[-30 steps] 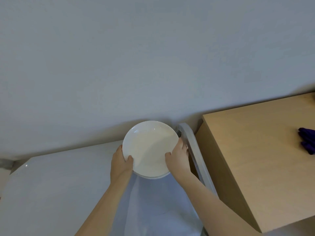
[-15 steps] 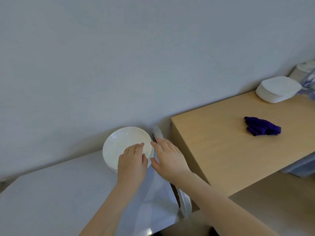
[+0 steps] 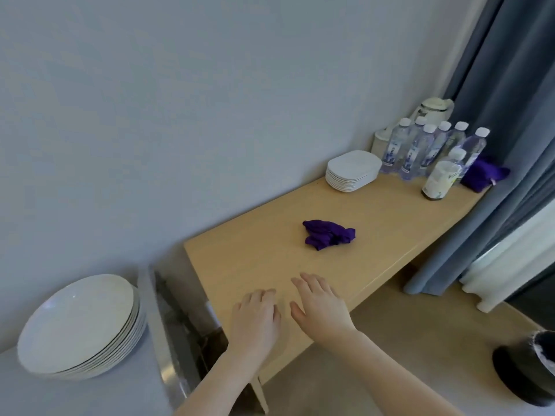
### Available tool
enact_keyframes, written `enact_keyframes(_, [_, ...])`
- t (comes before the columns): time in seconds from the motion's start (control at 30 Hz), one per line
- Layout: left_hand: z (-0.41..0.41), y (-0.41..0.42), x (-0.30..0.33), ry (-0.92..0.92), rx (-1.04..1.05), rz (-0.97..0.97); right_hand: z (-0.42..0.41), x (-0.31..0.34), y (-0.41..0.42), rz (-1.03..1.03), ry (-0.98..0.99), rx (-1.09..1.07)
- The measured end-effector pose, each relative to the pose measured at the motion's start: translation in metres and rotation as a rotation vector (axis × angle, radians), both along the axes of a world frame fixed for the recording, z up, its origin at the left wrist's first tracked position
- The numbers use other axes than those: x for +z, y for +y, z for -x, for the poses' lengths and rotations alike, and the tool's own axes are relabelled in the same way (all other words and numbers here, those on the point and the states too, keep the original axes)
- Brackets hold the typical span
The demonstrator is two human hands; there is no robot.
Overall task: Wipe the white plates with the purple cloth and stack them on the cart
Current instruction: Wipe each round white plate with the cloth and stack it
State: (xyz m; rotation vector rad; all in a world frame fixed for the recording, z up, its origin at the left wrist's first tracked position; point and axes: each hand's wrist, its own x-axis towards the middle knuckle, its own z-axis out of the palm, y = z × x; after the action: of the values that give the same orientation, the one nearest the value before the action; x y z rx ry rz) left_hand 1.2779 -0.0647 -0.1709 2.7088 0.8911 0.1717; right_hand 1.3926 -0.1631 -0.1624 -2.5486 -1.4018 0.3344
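A stack of round white plates (image 3: pixel 78 325) sits on the grey cart top (image 3: pixel 90 394) at the lower left. A crumpled purple cloth (image 3: pixel 328 234) lies in the middle of the wooden table (image 3: pixel 270 250). A second stack of white plates (image 3: pixel 352 170) stands at the table's far end by the wall. My left hand (image 3: pixel 255 318) and my right hand (image 3: pixel 319 304) hover side by side over the table's near end, fingers straight and holding nothing, short of the cloth.
The cart's metal handle (image 3: pixel 162 340) runs between cart and table. Several water bottles (image 3: pixel 420 148), a white kettle (image 3: pixel 435 111), a jar (image 3: pixel 440 180) and another purple cloth (image 3: pixel 483 174) crowd the table's far right. Blue curtains (image 3: pixel 504 145) hang right; a dark bin (image 3: pixel 528 370) stands on the floor.
Both hands have let go of the plate placed on the cart stack and moved right over the wooden table. The view has swung right, revealing the far table end.
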Motion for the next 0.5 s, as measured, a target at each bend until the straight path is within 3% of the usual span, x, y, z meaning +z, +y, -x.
enact_keyframes(0.27, [-0.115,-0.062,-0.012,0.087,0.029,0.038,-0.102,-0.01,-0.064,0.001,0.084,-0.047])
enact_keyframes(0.5, [-0.161,-0.059,-0.014,0.127,0.06,0.065,-0.155,-0.02,-0.06,-0.067,0.163,-0.082])
